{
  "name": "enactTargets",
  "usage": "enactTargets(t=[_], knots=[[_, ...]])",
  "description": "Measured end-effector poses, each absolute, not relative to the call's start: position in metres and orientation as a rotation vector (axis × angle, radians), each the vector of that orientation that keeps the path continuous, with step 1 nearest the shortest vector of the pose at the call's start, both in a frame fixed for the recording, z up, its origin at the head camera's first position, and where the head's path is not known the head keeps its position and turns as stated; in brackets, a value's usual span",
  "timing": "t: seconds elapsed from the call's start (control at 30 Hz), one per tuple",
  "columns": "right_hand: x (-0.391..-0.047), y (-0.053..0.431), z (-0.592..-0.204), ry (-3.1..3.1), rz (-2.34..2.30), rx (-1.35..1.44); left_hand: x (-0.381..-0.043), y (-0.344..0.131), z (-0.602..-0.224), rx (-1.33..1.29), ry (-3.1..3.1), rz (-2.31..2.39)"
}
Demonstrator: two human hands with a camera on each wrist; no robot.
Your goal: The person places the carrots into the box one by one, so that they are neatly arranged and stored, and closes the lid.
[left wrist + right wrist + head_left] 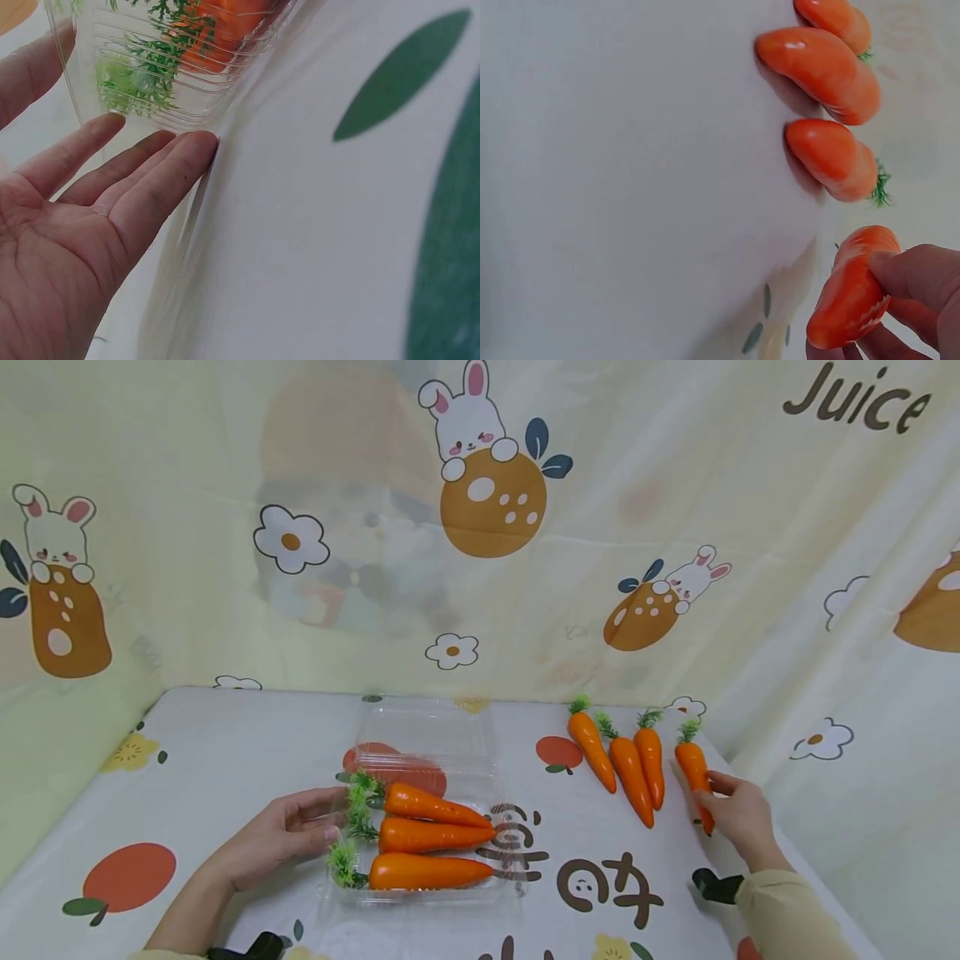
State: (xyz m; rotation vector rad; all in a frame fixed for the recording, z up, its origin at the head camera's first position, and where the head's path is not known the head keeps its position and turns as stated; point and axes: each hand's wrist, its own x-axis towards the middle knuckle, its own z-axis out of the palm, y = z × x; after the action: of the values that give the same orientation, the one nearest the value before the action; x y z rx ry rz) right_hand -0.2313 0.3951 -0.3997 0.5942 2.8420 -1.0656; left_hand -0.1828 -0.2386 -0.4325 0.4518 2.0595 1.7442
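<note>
"Right hand [738, 817]'s pinching a glossy orange carrot [690, 762], right side of the white fruit-print surface [247, 735]. Backdrop?"

"Cream bunny-print cloth [525, 610], lol. Left hand [279, 832]'s loosely spread beside the clear plastic box [420, 894]."

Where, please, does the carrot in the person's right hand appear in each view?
Head: the held carrot is in the lower right, its lower part in the right hand.
Left wrist: not in it.
Right wrist: lower right, pinched by thumb and fingers.
Shared landmark, head and right wrist views: the three loose carrots beside it.
</note>
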Motion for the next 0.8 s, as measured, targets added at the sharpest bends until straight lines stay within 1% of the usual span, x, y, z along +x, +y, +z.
enactTargets(t=[0.13, 0.33, 0.8], knots=[[-0.227, 0.398, -0.394, 2.858, -1.078, 0.594, -0.182, -0.239, -0.433, 0.465, 2.064, 1.748], [-0.222, 0.4, -0.384, 2.902, -1.059, 0.516, -0.182, -0.239, -0.432, 0.464, 2.069, 1.746], [-0.218, 0.379, -0.35, 3.004, -0.99, 0.133, -0.183, -0.239, -0.432, 0.459, 2.074, 1.747]])
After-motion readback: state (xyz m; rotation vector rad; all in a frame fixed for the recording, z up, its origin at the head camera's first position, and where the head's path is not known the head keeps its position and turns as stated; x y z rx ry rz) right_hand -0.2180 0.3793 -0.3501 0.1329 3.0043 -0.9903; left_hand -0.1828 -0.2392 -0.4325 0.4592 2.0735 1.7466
